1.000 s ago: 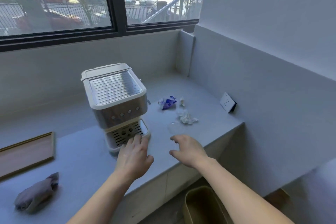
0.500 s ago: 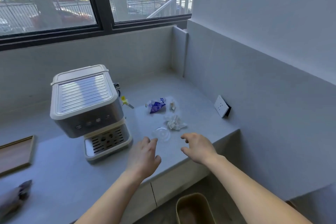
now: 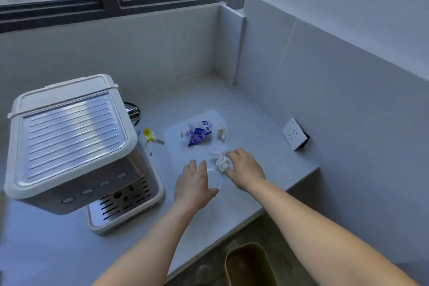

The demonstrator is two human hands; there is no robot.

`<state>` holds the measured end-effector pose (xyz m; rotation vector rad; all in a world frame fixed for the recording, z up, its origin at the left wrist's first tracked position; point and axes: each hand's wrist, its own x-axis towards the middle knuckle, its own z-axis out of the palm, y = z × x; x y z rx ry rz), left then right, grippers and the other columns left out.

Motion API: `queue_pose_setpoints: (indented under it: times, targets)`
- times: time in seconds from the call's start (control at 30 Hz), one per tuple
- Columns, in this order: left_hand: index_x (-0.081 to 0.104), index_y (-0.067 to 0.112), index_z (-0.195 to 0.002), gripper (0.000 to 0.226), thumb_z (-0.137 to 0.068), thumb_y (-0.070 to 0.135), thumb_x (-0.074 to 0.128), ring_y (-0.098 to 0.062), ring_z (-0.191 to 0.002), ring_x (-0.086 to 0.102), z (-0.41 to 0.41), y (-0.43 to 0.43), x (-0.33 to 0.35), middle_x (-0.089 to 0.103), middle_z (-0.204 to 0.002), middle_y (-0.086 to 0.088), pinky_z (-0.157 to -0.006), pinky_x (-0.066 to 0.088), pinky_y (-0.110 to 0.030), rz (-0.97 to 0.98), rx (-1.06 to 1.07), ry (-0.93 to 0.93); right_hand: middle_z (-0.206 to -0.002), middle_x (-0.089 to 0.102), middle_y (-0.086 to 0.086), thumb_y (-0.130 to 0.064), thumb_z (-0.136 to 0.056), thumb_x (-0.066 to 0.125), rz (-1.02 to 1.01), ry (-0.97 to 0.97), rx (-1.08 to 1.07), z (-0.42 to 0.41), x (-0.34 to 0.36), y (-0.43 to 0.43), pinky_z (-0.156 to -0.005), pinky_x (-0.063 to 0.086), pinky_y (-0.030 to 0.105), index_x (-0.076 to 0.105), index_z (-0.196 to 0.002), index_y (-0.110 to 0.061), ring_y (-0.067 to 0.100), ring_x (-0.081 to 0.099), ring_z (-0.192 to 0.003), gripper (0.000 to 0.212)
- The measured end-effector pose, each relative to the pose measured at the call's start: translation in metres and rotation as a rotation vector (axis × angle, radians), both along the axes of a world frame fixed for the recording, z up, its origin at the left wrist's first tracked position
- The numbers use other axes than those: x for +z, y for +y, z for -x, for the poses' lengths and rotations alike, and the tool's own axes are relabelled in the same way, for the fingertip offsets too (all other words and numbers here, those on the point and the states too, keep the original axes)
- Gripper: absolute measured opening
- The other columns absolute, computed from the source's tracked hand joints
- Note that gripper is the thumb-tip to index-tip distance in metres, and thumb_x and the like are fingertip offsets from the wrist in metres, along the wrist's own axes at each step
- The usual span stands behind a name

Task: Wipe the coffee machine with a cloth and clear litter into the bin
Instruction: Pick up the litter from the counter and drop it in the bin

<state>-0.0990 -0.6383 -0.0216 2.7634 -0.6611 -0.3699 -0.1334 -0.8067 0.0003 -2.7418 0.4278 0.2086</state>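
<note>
As both hands reach the litter, clearing is the step in hand: right hand (image 3: 245,170) closing on crumpled tissue (image 3: 220,161), left hand (image 3: 193,184), fingers spread, over clear lid (image 3: 214,177). Next: lift both to bin (image 3: 249,264), below the bench (image 3: 255,193) edge.

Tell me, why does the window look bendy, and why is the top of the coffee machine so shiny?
In the head view, the wide-angle lens curves straight lines, so the window frame bows near the picture's edge. Also in the head view, daylight from that window bounces off the ribbed metal top of the coffee machine, leaving a pale glare patch. The bin sits in shadow below the counter.
</note>
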Motion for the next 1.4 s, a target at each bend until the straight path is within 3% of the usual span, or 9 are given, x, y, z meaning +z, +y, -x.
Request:
queue_pose_setpoints:
  times: [0.13, 0.23, 0.47, 0.63, 0.8, 1.07, 1.17, 1.27, 1.4]
  targets:
    - [0.032, 0.02, -0.144, 0.094, -0.072, 0.067, 0.07, -0.027, -0.129, 0.04, -0.009, -0.003, -0.011, 0.039, -0.142, -0.006, -0.096, 0.045, -0.04, -0.045, -0.023, 0.024, -0.151, 0.036, -0.002, -0.03, -0.096, 0.053, 0.047, 0.041, 0.028, -0.021, -0.01, 0.003, -0.093, 0.049, 0.043, 0.041, -0.144, -0.028, 0.027, 0.038, -0.13, 0.049]
    - [0.035, 0.02, -0.141, 0.093, -0.07, 0.069, 0.068, -0.026, -0.123, 0.045, -0.01, -0.002, -0.02, 0.045, -0.136, -0.003, -0.093, 0.043, -0.04, -0.081, -0.056, -0.001, -0.153, 0.034, -0.001, -0.027, -0.097, 0.052, 0.061, 0.093, 0.061, -0.03, -0.019, 0.002, -0.095, 0.048, 0.042, 0.04, -0.145, -0.03, 0.028, 0.037, -0.131, 0.05]
    - [0.043, 0.017, -0.132, 0.067, -0.076, 0.048, 0.062, -0.027, -0.11, 0.047, -0.02, -0.003, -0.025, 0.054, -0.122, -0.004, -0.079, 0.036, -0.036, -0.116, -0.11, -0.032, -0.116, 0.051, 0.006, -0.014, -0.094, 0.053, 0.056, 0.068, 0.039, -0.018, -0.038, -0.002, -0.077, 0.048, 0.038, 0.057, -0.123, -0.025, 0.031, 0.05, -0.105, 0.031]
    - [0.036, 0.015, -0.142, 0.083, -0.072, 0.051, 0.063, -0.028, -0.111, 0.045, -0.014, -0.001, -0.028, 0.053, -0.123, -0.006, -0.083, 0.042, -0.036, -0.075, -0.125, -0.024, -0.103, 0.052, 0.008, -0.01, -0.088, 0.053, -0.002, 0.031, 0.002, 0.014, -0.039, -0.006, -0.075, 0.05, 0.042, 0.061, -0.108, -0.017, 0.032, 0.054, -0.092, 0.023]
    - [0.03, 0.014, -0.149, 0.093, -0.072, 0.056, 0.063, -0.026, -0.116, 0.045, 0.004, 0.001, -0.024, 0.054, -0.129, -0.005, -0.087, 0.047, -0.036, 0.02, -0.063, -0.024, -0.1, 0.054, 0.006, -0.011, -0.09, 0.05, -0.083, -0.065, -0.116, 0.051, -0.034, -0.021, -0.071, 0.045, 0.033, 0.064, -0.11, -0.017, 0.028, 0.056, -0.088, 0.025]
    - [0.031, 0.014, -0.149, 0.091, -0.074, 0.053, 0.067, -0.025, -0.118, 0.044, 0.079, -0.02, -0.007, 0.054, -0.131, -0.004, -0.089, 0.045, -0.032, 0.084, -0.036, -0.082, -0.101, 0.055, 0.004, -0.009, -0.089, 0.054, -0.169, -0.145, -0.125, 0.125, -0.03, -0.043, -0.07, 0.045, 0.033, 0.066, -0.111, -0.019, 0.026, 0.058, -0.086, 0.027]
    - [0.033, 0.013, -0.149, 0.091, -0.074, 0.05, 0.068, -0.025, -0.121, 0.044, 0.122, -0.03, -0.004, 0.054, -0.132, -0.005, -0.09, 0.046, -0.033, 0.117, -0.016, -0.101, -0.101, 0.056, 0.002, -0.007, -0.086, 0.055, -0.209, -0.183, -0.12, 0.162, -0.031, -0.051, -0.067, 0.038, 0.028, 0.067, -0.111, -0.02, 0.023, 0.057, -0.086, 0.03]
    - [0.034, 0.014, -0.149, 0.09, -0.074, 0.049, 0.069, -0.024, -0.122, 0.044, 0.172, -0.038, -0.008, 0.054, -0.133, -0.004, -0.091, 0.048, -0.034, 0.157, -0.002, -0.128, -0.101, 0.055, 0.001, -0.008, -0.086, 0.056, -0.262, -0.204, -0.112, 0.207, -0.038, -0.058, -0.068, 0.044, 0.029, 0.066, -0.109, -0.022, 0.021, 0.057, -0.083, 0.029]
    - [0.037, 0.013, -0.147, 0.09, -0.072, 0.048, 0.072, -0.024, -0.121, 0.046, 0.234, -0.049, -0.027, 0.055, -0.132, -0.003, -0.092, 0.047, -0.032, 0.18, -0.033, -0.128, -0.1, 0.053, -0.001, -0.01, -0.088, 0.057, -0.294, -0.17, -0.122, 0.261, -0.061, -0.07, -0.068, 0.04, 0.026, 0.065, -0.111, -0.023, 0.02, 0.055, -0.083, 0.027]
